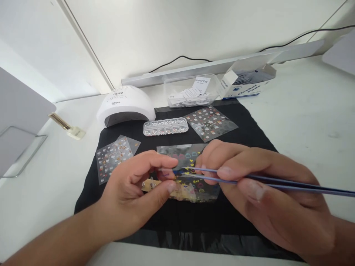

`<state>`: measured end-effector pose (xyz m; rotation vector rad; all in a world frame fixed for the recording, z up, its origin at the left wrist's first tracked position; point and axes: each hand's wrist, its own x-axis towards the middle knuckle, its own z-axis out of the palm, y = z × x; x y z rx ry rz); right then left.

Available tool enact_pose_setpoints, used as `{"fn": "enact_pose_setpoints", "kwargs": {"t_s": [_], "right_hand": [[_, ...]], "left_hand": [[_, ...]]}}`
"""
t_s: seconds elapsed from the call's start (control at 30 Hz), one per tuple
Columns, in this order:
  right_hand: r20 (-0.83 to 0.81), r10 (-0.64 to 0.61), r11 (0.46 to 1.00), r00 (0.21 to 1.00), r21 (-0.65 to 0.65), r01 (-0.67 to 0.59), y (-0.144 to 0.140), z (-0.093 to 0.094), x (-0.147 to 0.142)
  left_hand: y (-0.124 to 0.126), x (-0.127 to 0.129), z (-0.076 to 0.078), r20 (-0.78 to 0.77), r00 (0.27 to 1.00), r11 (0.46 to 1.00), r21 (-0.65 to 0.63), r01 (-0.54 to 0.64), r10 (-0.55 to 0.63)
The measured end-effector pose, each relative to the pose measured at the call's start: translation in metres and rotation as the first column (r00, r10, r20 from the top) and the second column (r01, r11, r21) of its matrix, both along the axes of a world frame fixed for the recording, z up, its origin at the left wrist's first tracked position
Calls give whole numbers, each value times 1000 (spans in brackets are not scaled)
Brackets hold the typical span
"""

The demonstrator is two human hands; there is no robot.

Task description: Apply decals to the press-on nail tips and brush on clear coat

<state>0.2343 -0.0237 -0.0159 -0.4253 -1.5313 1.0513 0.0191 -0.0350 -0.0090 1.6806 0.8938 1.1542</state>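
My left hand pinches a small stick with false nail tips between thumb and fingers, low over a black mat. My right hand grips thin blue tweezers, whose tips reach left to the nail held at my left fingertips. Under both hands lies a clear sticker sheet with small coloured hearts and shapes.
A white nail lamp stands at the mat's back left. A clear rhinestone case and two more sticker sheets lie on the mat. Behind are a clear tub and an open alcohol pad box.
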Motion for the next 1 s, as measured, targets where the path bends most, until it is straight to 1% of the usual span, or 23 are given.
{"fn": "enact_pose_setpoints", "kwargs": {"t_s": [0.13,0.23,0.37,0.5,0.6,0.73,0.8,0.9,0.97,1.0], "right_hand": [[-39,-13,998,999,-59,11,0,0,-1],[-51,-22,995,998,-101,17,0,0,-2],[-83,-31,975,996,-221,12,0,1,-2],[-125,-16,945,992,-326,-26,3,0,-2],[-146,-9,936,989,-349,-43,5,-1,-3],[-114,-2,948,993,-316,-34,4,-2,-3],[-83,-13,964,997,-265,-10,4,-3,-3],[-21,-8,995,1000,-100,6,3,-3,-1],[35,1,1000,999,23,-2,3,-2,1],[67,-4,998,998,65,0,2,-1,3]], "left_hand": [[0,2,-1,53,998,998,-57,-28,32],[-1,4,0,98,992,989,-133,-60,73],[0,4,2,138,985,971,-229,-71,104],[2,4,1,156,982,961,-271,-60,105],[2,3,-1,148,983,958,-280,-65,110],[1,2,-2,159,982,959,-277,-53,100],[2,3,-1,164,982,962,-268,-44,91],[2,4,0,143,985,971,-232,-60,94],[2,5,0,115,988,981,-180,-78,99],[2,5,0,99,990,985,-152,-86,102]]}}
